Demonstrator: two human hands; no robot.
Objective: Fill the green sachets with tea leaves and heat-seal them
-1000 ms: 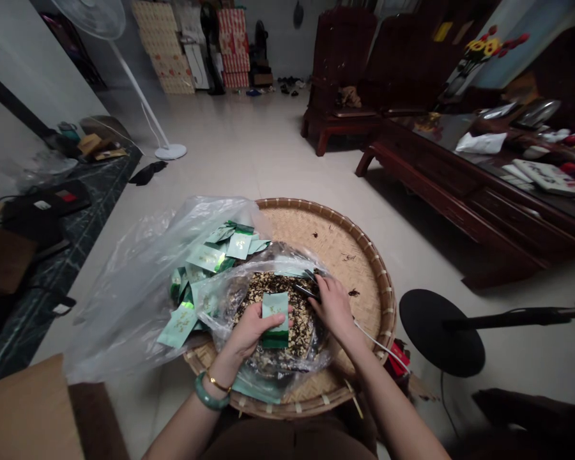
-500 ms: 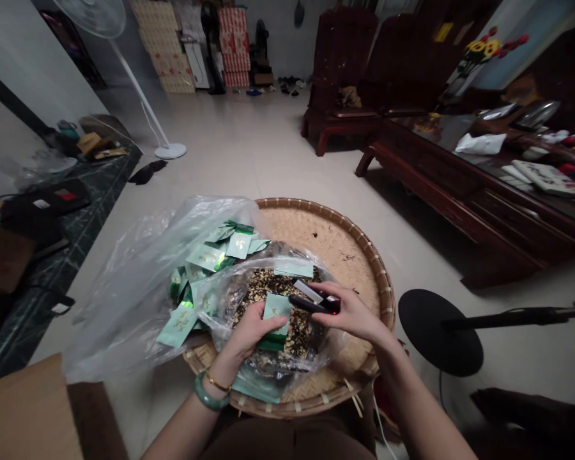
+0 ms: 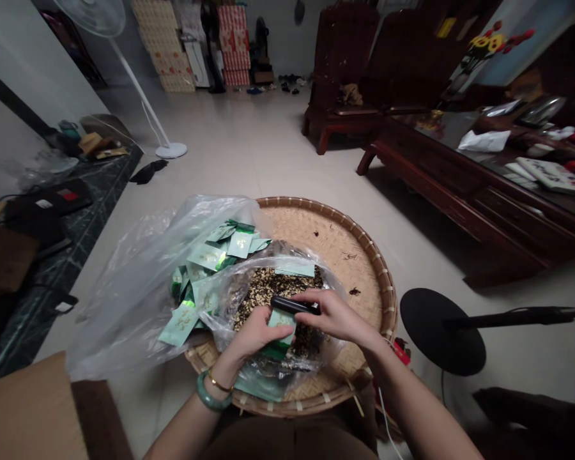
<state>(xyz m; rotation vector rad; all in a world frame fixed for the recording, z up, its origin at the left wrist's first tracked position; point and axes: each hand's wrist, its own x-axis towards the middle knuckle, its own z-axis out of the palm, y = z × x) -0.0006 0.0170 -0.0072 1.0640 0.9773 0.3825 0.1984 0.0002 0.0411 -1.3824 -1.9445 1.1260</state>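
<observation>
My left hand (image 3: 259, 332) pinches a small pale-green sachet (image 3: 282, 319) between thumb and fingers, its darker green end downward. In my right hand (image 3: 334, 313) is a black handheld bag sealer (image 3: 293, 305), closed across the sachet's top edge. Below both hands lies a clear plastic bag (image 3: 333, 271) of loose dark and pale dried bits (image 3: 259, 284), with flat green sachets (image 3: 294, 269) at its far side. Left of it, a larger clear bag (image 3: 138, 313) holds several filled green sachets (image 3: 206, 255). Both bags rest on a round woven bamboo tray (image 3: 349, 239).
A cardboard box (image 3: 26, 402) stands at the lower left. To the right is a black round stand base (image 3: 443, 332), and beyond it a dark wooden table (image 3: 464, 198). A white standing fan (image 3: 170, 150) stands farther back on the left, near a dark marble ledge (image 3: 91, 217).
My right hand has moved slightly left and turned the bag sealer. Its jaws, apart before, are now closed over the sachet's top edge. My left hand still holds the sachet.
</observation>
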